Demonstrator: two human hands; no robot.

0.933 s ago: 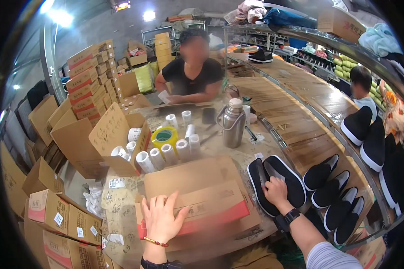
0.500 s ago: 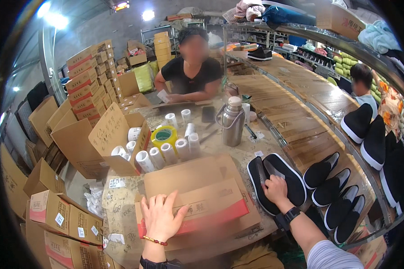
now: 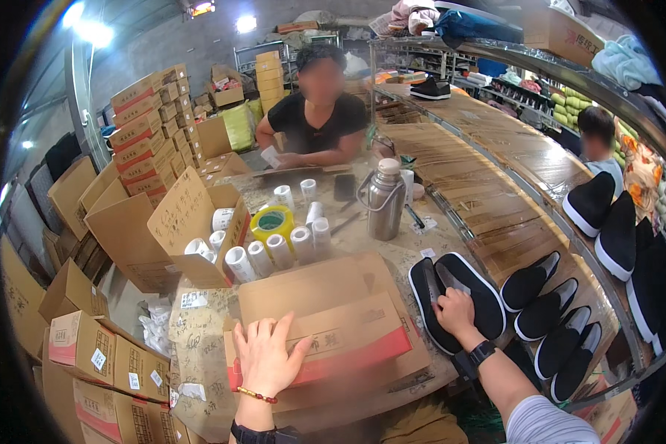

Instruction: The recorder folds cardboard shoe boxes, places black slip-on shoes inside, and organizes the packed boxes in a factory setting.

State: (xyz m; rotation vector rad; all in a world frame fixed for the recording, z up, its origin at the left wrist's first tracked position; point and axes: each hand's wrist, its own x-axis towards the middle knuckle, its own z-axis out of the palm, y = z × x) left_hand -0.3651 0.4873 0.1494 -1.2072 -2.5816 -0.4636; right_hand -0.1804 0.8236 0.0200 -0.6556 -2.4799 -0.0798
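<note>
My left hand [image 3: 268, 357] lies flat on a folded cardboard box [image 3: 311, 285] with a red stripe, its fingers spread. To the right, my right hand [image 3: 457, 309] is closed on a pair of black cloth shoes [image 3: 488, 307] with white sole edges, standing side by side at the table's right edge. The thumb and fingers reach in at the shoe openings, and some fingertips are hidden. More black shoes [image 3: 544, 327] stand in a row just right of that pair.
Beyond the box are several white label rolls [image 3: 280, 251], a yellow tape roll [image 3: 272, 222] and a steel flask [image 3: 385, 200]. An open carton [image 3: 192, 222] stands left of them. Across the table [image 3: 200, 333] sits a person [image 3: 314, 122] holding a white slip. A metal-framed shelf [image 3: 488, 200] runs along the right.
Both of my hands keep their places on the box and the shoes. The view shifts very slightly.
</note>
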